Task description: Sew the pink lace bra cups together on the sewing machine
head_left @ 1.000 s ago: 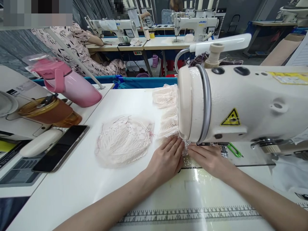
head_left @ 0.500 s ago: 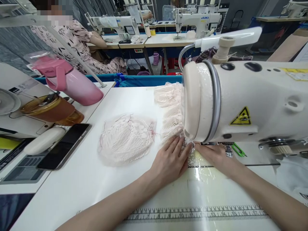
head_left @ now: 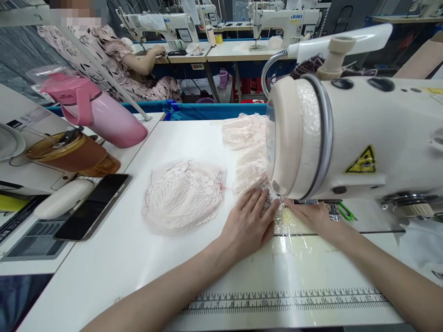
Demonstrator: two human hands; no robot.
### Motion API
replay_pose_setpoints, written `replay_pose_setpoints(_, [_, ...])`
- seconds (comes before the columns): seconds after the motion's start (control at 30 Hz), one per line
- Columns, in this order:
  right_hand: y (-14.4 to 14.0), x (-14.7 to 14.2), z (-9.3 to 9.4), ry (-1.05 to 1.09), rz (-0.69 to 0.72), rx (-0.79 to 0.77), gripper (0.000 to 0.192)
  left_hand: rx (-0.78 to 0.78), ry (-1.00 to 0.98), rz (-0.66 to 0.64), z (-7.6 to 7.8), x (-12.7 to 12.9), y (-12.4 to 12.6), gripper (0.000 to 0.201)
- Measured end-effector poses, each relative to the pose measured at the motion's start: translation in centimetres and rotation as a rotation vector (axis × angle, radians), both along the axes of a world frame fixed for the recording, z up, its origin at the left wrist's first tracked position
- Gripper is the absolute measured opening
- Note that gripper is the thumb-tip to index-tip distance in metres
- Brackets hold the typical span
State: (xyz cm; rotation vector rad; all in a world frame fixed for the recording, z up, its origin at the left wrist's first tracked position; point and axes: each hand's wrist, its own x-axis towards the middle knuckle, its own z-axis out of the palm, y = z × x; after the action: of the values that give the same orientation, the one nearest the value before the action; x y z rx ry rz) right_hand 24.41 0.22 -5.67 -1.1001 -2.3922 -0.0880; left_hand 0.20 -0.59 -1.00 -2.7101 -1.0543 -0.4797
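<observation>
My left hand [head_left: 251, 219] lies flat, fingers stretched forward, on the near end of a strip of pale pink lace fabric [head_left: 251, 157]. The strip runs away along the left side of the sewing machine [head_left: 294, 133]. My right hand [head_left: 311, 216] reaches under the machine head, close to the needle area. Its fingertips are hidden there, so I cannot see what they hold. To the left, a separate round lace piece [head_left: 185, 196] with loose red threads rests on the white table [head_left: 138, 276]. Green-handled thread snips [head_left: 346, 211] lie beyond my right wrist.
Left of the lace are a phone [head_left: 93, 207], a white oval object [head_left: 64, 198], an amber cup [head_left: 74, 154] and a pink bottle [head_left: 104, 115]. A printed ruler [head_left: 284, 302] runs along the front edge. A person [head_left: 114, 64] sits at another machine [head_left: 169, 27] behind.
The view has shifted slightly, so the machine appears farther right. My hands keep nearly the same place at the lace. The person behind has raised a forearm toward their table.
</observation>
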Motion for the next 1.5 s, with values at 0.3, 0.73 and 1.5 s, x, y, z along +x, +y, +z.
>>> replay_pose_setpoints(0.3, [-0.6,-0.1,0.8,-0.148,0.114,0.032,0.056,0.050,0.017,-0.125,-0.8,-0.2,-0.1,0.036])
replay_pose_setpoints(0.73, [-1.4,-2.2,1.9,-0.123,-0.039,0.003,0.037,0.039,-0.037,-0.046,0.0,0.1,0.3,0.035])
replay_pose_setpoints(1.5, [-0.5,-1.9,2.7,0.043,-0.163,0.001,0.029,-0.089,-0.092,0.000,-0.1,-0.1,0.7,0.039])
